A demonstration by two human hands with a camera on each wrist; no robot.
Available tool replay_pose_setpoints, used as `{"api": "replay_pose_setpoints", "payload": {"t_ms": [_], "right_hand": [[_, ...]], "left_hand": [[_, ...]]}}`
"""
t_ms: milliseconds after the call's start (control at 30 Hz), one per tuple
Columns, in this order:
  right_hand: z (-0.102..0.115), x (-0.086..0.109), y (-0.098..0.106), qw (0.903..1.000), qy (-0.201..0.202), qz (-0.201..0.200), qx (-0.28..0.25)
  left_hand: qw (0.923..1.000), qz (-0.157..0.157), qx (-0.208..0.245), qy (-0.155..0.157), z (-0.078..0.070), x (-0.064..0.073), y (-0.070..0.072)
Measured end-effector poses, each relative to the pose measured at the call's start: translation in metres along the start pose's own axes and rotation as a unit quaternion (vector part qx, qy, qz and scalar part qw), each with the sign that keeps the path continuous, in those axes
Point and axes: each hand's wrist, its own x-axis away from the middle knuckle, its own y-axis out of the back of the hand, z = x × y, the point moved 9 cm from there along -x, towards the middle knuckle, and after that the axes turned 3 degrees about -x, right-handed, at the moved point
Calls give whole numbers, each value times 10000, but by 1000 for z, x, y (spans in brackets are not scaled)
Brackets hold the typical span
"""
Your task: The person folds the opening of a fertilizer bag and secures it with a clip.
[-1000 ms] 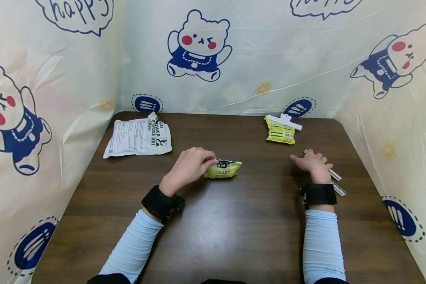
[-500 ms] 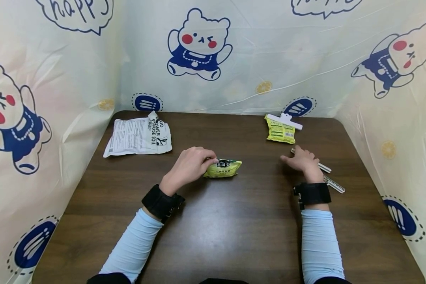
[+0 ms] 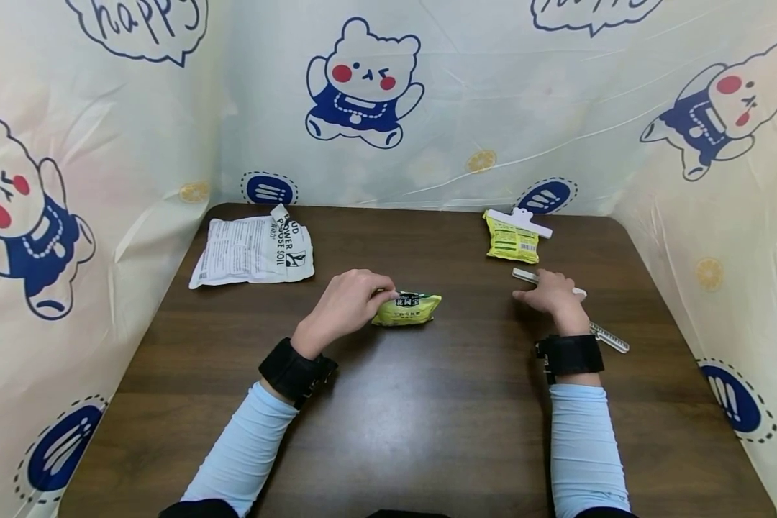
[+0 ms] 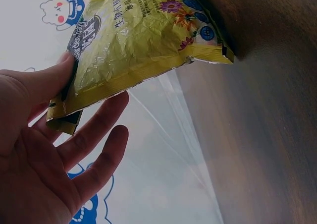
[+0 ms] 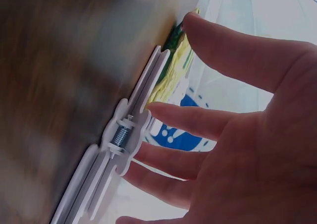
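A yellow-green packet (image 3: pixel 406 309) printed with flowers stands tilted near the middle of the table. My left hand (image 3: pixel 351 301) pinches its upper left corner between thumb and fingers; in the left wrist view the other fingers (image 4: pixel 106 152) spread beneath the packet (image 4: pixel 133 40). My right hand (image 3: pixel 553 295) reaches over a white sealing clip (image 3: pixel 524 275) lying on the table. In the right wrist view several extended fingertips touch the clip (image 5: pixel 143 90) by its spring, while the thumb (image 5: pixel 233 48) stays apart from it. Part of this clip is hidden under the hand in the head view.
A second slim clip (image 3: pixel 610 337) lies right of my right wrist. Behind, a similar yellow packet (image 3: pixel 513 241) has a white clip (image 3: pixel 521 221) across its top. A white printed soil bag (image 3: pixel 249 250) lies at the back left. Patterned curtains surround the dark table (image 3: pixel 388 446).
My right hand has moved left, and the white clip under it has slid left and turned. The second clip shifted slightly. My left hand and its packet have stayed in place.
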Motion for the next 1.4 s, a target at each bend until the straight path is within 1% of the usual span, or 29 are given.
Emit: {"api": "replay_pose_setpoints", "payload": {"t_ms": [100,200,367,433,600,700,833,1033,1200,1400], "right_hand": [[9,0,-4,9997,107,-70,197],[22,0,-10,9991,295,-54,303],[42,0,-15,9983,576,-16,-29],[45,-1,-15,9981,601,-41,-133],[42,-5,-20,9985,543,-101,-19],[45,-9,-25,9979,620,-188,-5],[60,-11,-33,9952,945,-269,19],[84,-10,-45,9878,1544,-166,72],[92,-5,-47,9791,2030,-84,52],[95,1,-44,9733,2255,284,-313]], "left_hand": [[10000,-18,17,-16,0,0,0],[10000,-18,26,-24,-1,0,0],[10000,-21,4,-32,-1,0,-1],[10000,-34,-2,-34,-1,1,0],[10000,-32,22,-21,0,1,-1],[10000,-25,35,-18,0,1,-1],[10000,-33,35,-28,0,1,-1],[10000,-30,15,-5,0,0,-1],[10000,-12,-7,-5,-1,0,-1],[10000,-28,27,-29,-1,0,-1]]}}
